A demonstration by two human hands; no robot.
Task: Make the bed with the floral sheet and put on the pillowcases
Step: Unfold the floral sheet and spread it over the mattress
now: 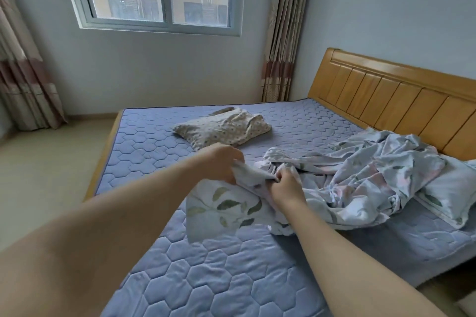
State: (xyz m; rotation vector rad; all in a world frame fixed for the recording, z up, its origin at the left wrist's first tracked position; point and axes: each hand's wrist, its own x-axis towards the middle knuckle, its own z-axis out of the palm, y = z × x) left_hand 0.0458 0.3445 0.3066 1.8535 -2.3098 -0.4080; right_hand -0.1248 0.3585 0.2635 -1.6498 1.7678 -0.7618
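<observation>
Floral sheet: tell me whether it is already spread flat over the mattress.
No, the floral sheet lies bunched in a heap on the mattress, most of which is bare.

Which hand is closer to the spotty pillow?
Left. The left hand holds the floral sheet just in front of the spotty pillow, apart from it. The right hand pinches the sheet farther right and nearer the person.

Both arms are bare along their whole visible length. The left forearm (116, 226) looks large close to the lens, and the right forearm (347, 252) looks slimmer. The left hand (219, 162) and right hand (286, 188) are uncovered.
</observation>
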